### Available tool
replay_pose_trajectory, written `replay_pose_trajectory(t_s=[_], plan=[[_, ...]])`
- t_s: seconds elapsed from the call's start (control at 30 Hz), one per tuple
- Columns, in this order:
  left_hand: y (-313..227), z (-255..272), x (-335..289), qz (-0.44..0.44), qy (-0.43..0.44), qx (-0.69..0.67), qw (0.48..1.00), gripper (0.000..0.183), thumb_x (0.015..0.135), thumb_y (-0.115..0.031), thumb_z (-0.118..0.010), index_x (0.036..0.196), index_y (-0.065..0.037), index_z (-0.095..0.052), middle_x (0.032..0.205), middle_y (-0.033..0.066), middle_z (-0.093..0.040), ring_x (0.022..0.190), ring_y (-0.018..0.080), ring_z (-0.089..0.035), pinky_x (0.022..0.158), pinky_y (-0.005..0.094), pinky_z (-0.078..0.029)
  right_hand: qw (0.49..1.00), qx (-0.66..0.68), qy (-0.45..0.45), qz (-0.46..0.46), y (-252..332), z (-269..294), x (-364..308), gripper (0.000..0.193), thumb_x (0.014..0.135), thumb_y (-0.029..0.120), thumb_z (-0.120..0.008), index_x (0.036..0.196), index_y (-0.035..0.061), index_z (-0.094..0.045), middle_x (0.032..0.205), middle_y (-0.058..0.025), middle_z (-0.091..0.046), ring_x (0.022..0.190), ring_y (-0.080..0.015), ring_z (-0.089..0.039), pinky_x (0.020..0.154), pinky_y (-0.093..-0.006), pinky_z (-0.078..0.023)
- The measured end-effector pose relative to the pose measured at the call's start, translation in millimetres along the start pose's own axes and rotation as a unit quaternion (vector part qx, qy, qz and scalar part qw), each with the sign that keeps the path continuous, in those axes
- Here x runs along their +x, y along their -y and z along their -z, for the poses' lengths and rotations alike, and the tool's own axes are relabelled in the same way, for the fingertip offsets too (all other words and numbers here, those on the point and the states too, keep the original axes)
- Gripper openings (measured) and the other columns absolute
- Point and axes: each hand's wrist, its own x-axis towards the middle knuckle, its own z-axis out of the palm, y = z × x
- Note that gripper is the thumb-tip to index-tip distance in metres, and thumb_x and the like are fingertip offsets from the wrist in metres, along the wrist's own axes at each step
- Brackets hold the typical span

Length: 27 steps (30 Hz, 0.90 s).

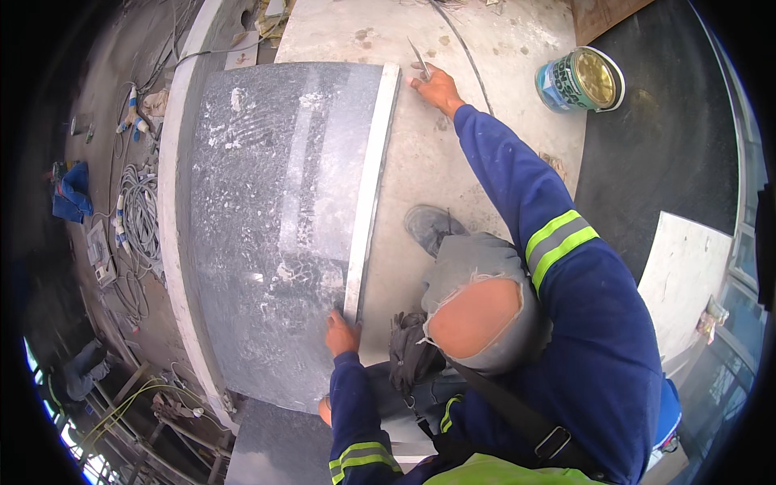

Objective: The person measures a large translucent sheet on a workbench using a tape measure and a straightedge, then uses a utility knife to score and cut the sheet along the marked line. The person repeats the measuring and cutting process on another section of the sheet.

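A large dark grey slab [267,210], mottled with whitish patches, lies in front of me. A straight white strip [373,190] runs along its right side. My left hand [341,333] is closed at the strip's near end, its fingers on the slab's edge. Past the strip's far end, my right hand [439,89] is closed around a thin, pointed tool [418,55] with its tip up and away from me. The tool's exact kind is too small to make out, and its lower part is hidden in my fingers.
A tin bucket [580,79] with a handle lies tilted at the far right. A cable [473,61] crosses the pale floor. Beyond a low pale ledge [174,210] on the left are coiled cables [139,212] and a blue cloth-like item [73,192]. A white board [683,279] lies right.
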Motion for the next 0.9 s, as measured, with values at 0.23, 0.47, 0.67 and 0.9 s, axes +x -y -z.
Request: replay_pose_trajectory(t_s=[0.23,0.47,0.67,0.9], plan=[[7.4,1.7,-16.8,-0.003,-0.024,0.003,1.0,0.069,0.08,-0.037,-0.09,0.134,-0.011,-0.055,0.128,0.0247,-0.065,0.111,0.0482,-0.068,0.088,0.0567,-0.058,0.99,-0.08,0.104,0.052,-0.2,-32.2,48.1,0.053,0.101,0.052,-0.069,0.142,0.0171,-0.071,0.115,-0.0122,-0.078,0.112,-0.0287,-0.072,0.101,-0.0404,-0.054],[2.9,-13.2,-7.7,-0.026,-0.036,-0.022,0.999,0.069,0.079,-0.038,-0.09,0.136,-0.014,-0.058,0.121,0.0247,-0.066,0.108,0.0495,-0.068,0.089,0.0567,-0.056,0.976,-0.036,0.054,0.207,-42.9,-12.3,90.7,0.044,0.098,0.045,-0.068,0.124,0.0107,-0.077,0.121,-0.0216,-0.077,0.114,-0.0376,-0.072,0.1,-0.045,-0.056],[9.6,-7.8,-11.1,-0.028,-0.028,-0.038,0.998,0.066,0.078,-0.037,-0.091,0.133,-0.015,-0.06,0.123,0.0235,-0.065,0.106,0.0483,-0.069,0.085,0.0583,-0.056,0.981,-0.117,0.076,0.138,-28.5,-24.3,86.7,0.051,0.101,0.053,-0.063,0.119,0.0073,-0.077,0.116,-0.027,-0.075,0.109,-0.0438,-0.07,0.098,-0.0494,-0.055],[13.4,-9.1,-12.4,-0.027,-0.036,-0.024,0.999,0.068,0.079,-0.038,-0.09,0.134,-0.012,-0.059,0.124,0.0246,-0.067,0.108,0.0486,-0.068,0.089,0.0564,-0.056,0.99,-0.054,0.063,0.117,-12.0,-25.9,74.2,0.044,0.103,0.044,-0.064,0.115,0.0043,-0.077,0.115,-0.0266,-0.075,0.109,-0.0433,-0.07,0.097,-0.0498,-0.054]])
